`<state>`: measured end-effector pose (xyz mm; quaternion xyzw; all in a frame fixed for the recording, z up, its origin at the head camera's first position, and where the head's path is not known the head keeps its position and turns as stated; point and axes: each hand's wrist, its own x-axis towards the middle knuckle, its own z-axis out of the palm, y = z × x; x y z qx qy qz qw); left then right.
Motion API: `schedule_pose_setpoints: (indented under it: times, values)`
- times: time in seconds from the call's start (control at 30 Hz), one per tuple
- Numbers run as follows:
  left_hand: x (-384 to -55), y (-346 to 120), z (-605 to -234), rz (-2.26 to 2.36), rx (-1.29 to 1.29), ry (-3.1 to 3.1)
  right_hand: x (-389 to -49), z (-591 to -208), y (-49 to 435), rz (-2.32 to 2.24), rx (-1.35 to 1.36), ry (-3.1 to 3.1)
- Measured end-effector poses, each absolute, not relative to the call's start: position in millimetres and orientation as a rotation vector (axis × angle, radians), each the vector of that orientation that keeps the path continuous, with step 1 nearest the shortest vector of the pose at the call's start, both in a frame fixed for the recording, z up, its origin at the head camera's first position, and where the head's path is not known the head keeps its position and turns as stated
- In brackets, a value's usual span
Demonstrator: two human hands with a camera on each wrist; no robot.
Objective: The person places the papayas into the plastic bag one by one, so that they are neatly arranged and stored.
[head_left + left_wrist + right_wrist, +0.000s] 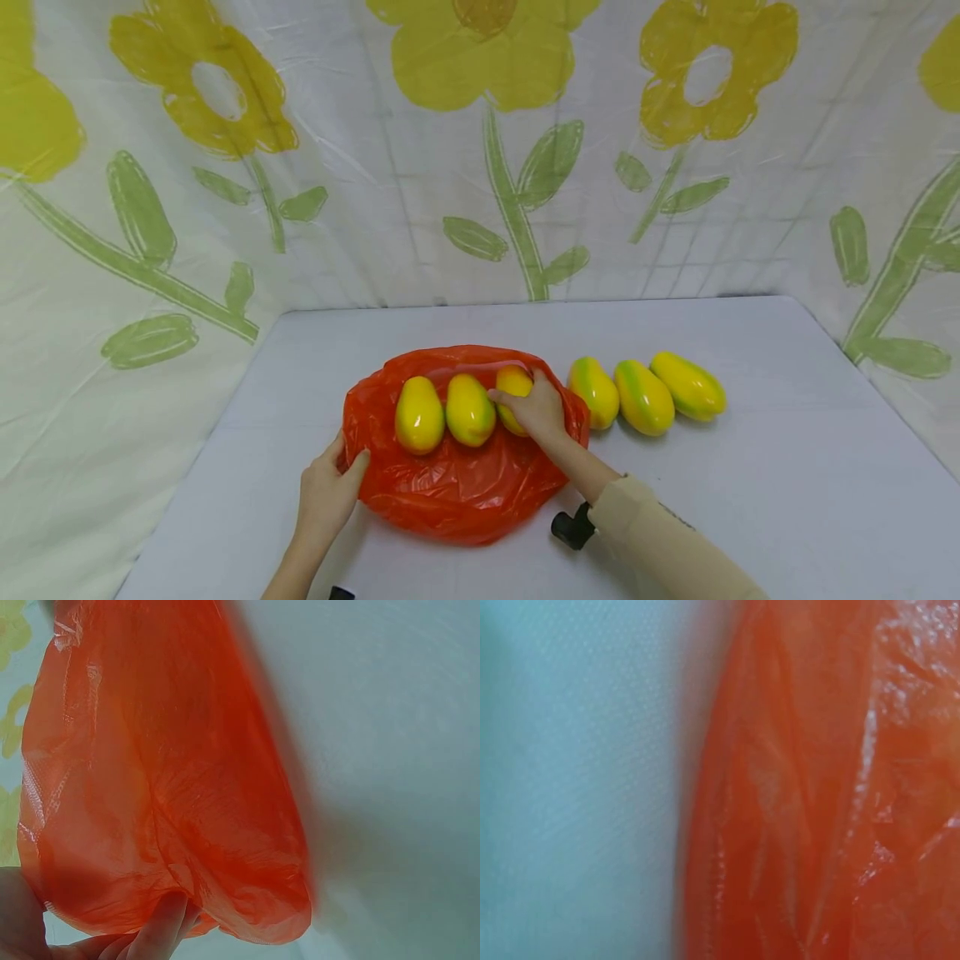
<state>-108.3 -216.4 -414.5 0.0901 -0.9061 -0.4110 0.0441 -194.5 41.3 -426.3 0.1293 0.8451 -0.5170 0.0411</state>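
A red plastic bag (480, 492) lies spread wide on the table, with three yellow-green papayas in a row in its opening: a left one (419, 417), a middle one (470, 410) and a right one (513, 382). My right hand (536, 410) reaches over the bag's right side and grips the right papaya, covering part of it. At the bag's left edge, my left hand (330, 487) holds the plastic between thumb and fingers. The left wrist view shows its fingers (161, 926) against the red film. Only the bag's side (780, 825) appears in the right wrist view, blurred.
Beyond the bag's right edge, three more papayas lie close together: one (593, 393), a second (643, 398) and a third (688, 385). The white table (750, 500) meets a flower-printed curtain (420, 250) at the back. A black device (573, 527) sits below my right wrist.
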Motion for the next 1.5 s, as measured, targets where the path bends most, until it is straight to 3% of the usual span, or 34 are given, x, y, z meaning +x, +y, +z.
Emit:
schedule_pose_setpoints:
  times: [0.87,1.5]
  values:
    - [-107.5,-213.6,-413.6,-1.266,0.283,-2.78,-147.7,-401.3,53.6,-1.69,0.1,2.629]
    - [-108.6,-213.5,-415.2,-1.256,0.244,-2.769,-126.7,-376.3,113.7,-1.853,0.104,2.42]
